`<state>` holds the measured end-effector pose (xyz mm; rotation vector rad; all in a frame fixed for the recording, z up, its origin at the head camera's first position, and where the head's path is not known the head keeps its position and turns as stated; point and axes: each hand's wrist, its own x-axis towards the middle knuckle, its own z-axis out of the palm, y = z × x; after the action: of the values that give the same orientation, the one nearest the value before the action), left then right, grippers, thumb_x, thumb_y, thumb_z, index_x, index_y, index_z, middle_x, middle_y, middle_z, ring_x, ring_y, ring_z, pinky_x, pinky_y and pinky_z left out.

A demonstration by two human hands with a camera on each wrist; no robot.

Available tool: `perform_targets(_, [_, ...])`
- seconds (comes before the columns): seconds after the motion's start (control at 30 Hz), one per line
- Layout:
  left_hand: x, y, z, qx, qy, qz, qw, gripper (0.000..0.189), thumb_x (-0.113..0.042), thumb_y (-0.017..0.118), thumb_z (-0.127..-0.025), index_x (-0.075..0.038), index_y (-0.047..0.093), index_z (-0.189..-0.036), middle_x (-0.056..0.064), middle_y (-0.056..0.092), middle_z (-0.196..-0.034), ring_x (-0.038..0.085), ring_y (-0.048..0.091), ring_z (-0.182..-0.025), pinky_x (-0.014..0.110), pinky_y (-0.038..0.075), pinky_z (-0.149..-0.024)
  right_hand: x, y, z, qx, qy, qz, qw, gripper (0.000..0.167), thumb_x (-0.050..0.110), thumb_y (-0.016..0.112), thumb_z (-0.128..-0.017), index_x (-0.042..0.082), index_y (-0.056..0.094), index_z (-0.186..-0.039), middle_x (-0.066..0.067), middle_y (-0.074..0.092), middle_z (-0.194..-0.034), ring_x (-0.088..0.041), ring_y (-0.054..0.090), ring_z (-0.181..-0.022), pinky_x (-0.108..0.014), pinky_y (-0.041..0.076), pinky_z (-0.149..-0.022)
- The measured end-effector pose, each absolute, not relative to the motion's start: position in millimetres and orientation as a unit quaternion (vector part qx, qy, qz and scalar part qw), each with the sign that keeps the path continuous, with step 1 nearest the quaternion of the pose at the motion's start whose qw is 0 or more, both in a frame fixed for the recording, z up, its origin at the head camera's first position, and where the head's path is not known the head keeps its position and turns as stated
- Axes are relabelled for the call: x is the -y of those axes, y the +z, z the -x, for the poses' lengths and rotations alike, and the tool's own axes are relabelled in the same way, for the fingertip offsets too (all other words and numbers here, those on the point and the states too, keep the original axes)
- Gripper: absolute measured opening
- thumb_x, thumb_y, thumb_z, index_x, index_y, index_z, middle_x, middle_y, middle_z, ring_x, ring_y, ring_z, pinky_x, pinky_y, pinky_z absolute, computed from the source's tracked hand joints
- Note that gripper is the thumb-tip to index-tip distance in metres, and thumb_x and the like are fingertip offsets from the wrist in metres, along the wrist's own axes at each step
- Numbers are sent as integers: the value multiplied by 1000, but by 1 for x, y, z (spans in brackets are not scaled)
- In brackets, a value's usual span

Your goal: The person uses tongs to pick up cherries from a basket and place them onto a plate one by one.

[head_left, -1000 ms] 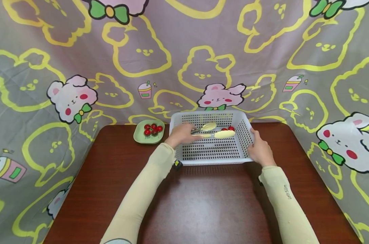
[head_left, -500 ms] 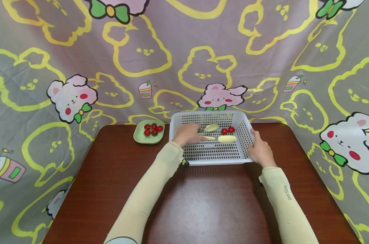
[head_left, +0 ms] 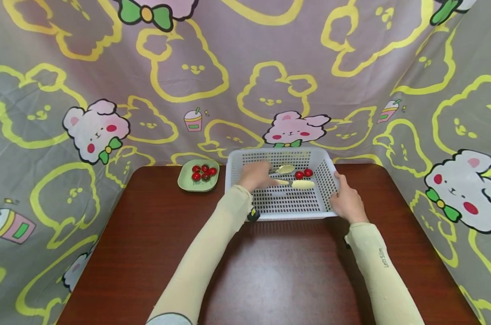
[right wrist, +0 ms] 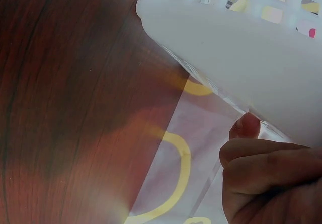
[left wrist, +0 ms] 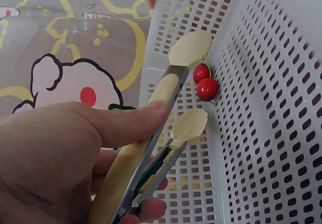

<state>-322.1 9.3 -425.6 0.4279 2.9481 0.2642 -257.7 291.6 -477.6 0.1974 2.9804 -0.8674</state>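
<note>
My left hand (head_left: 255, 176) holds a pair of tongs (left wrist: 136, 161) with cream tips, thumb on one arm and fingers curled round the other. The tongs' two tips (left wrist: 190, 48) stand apart inside a white perforated basket (head_left: 286, 215). Two red cherries (left wrist: 207, 89) lie near the basket's right end, beyond the tips and apart from them. At the basket's right side my right hand (head_left: 348, 198) grips the wall; in the right wrist view its curled fingers (right wrist: 266, 166) are below the rim, and the thumb is mostly hidden.
Left of the basket, a pale green plate (head_left: 184, 184) bears several red cherries (head_left: 205, 168). Both stand towards the back of a dark brown table (head_left: 160, 243). A cartoon-patterned curtain (head_left: 213, 54) hangs behind and along the sides.
My left hand has moved right and further into the basket with the tongs, whose tips have shifted slightly right and lower. Both cherries show more fully now. My right hand keeps its place.
</note>
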Motion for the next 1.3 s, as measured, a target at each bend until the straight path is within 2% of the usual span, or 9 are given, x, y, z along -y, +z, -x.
perform_targets(0.43, [-15, -425, 323, -980, 98, -158, 68, 56, -51, 77, -90, -27, 65, -140, -4, 66, -141, 21, 63, -127, 47, 45, -104, -294, -478, 257, -958, -278, -61, 13, 72, 12, 41, -99, 14, 15, -166, -38, 57, -129, -38, 58, -83, -39, 41, -65])
perform_targets(0.7, [-18, -425, 322, -982, 96, -151, 61, 46, -48, 79, -89, -27, 70, -129, -6, 70, -130, 17, 65, -112, 43, 46, -97, -293, -478, 256, -959, -277, -57, 10, 72, 12, 42, -99, 14, 15, -166, -39, 56, -131, -39, 58, -83, -42, 42, -66])
perform_targets(0.83, [-18, -426, 323, -983, 94, -149, 55, 44, -47, 80, -88, -29, 71, -128, -6, 71, -129, 16, 65, -110, 40, 47, -94, -293, -477, 256, -959, -277, -59, 13, 73, 11, 43, -99, 15, 15, -166, -39, 56, -131, -40, 58, -84, -45, 43, -69])
perform_targets(1.03, [-18, -426, 323, -982, 100, -152, 44, 46, -47, 81, -88, -29, 71, -128, -6, 70, -131, 17, 64, -111, 39, 49, -91, -295, -476, 256, -960, -275, -57, 6, 73, 11, 43, -98, 14, 16, -166, -39, 58, -126, -38, 58, -81, -42, 42, -65])
perform_targets(1.3, [-12, -425, 323, -980, 122, -152, 47, 40, -41, 81, -88, -28, 72, -125, -7, 71, -128, 17, 64, -112, 43, 46, -98, -294, -478, 257, -959, -277, -55, 9, 73, 11, 43, -99, 14, 15, -166, -39, 57, -126, -38, 58, -79, -40, 41, -63])
